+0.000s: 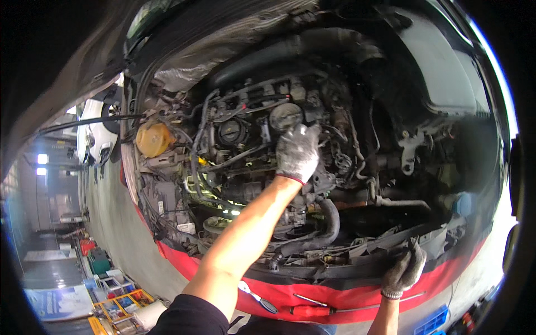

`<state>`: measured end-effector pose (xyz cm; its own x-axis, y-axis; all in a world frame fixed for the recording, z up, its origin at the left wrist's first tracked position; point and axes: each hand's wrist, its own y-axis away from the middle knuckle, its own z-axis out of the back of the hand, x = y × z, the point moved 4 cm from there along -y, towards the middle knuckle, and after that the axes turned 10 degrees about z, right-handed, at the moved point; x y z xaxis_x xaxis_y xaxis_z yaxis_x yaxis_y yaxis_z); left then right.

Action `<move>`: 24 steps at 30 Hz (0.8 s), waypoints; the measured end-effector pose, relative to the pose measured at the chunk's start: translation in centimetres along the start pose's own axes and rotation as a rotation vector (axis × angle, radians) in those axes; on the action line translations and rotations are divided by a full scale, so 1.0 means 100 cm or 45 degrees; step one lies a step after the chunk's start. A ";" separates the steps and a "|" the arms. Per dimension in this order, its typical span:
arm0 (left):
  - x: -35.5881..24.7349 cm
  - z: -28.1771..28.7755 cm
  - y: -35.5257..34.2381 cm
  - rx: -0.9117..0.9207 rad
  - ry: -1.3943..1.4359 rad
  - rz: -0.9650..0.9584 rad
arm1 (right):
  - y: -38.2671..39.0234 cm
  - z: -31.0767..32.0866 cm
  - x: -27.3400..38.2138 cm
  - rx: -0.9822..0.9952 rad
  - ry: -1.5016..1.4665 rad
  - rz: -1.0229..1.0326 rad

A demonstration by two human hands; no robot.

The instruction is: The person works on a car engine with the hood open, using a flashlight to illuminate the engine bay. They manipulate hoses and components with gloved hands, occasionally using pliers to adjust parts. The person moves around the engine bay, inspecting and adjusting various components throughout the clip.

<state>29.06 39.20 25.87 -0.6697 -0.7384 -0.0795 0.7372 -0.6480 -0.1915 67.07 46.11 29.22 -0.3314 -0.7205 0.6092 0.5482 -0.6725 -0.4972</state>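
My left hand (298, 152), in a grey-white work glove, reaches into the middle of an open engine bay. Its fingers curl down beside a round grey cover (285, 116) on the engine; whatever they grip is hidden. Left of it sits a black ribbed oil filler cap (232, 133). At the front right, my right hand (406, 269), also gloved, rests by the bay's front edge with its fingers apart and nothing visible in them. On the red fender cover (346, 290) lie a ratchet (258, 297), a red-handled screwdriver (311, 310) and a thin rod-like tool (310, 300).
An orange coolant tank (154, 139) stands at the bay's left, a blue cap (463, 204) at its right. A thick black hose (329, 223) curves near the front. On the floor are a yellow parts organizer (125, 304) and a blue tray (432, 321). A white car (97, 131) stands far left.
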 end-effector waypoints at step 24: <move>-0.017 -0.002 -0.001 0.383 0.389 0.105 | 0.003 -0.004 -0.002 -0.038 0.005 -0.004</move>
<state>30.14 40.57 25.87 -0.5700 -0.7298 -0.3774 0.7524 -0.6482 0.1173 66.99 45.94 28.70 -0.3360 -0.7192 0.6082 0.5241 -0.6793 -0.5137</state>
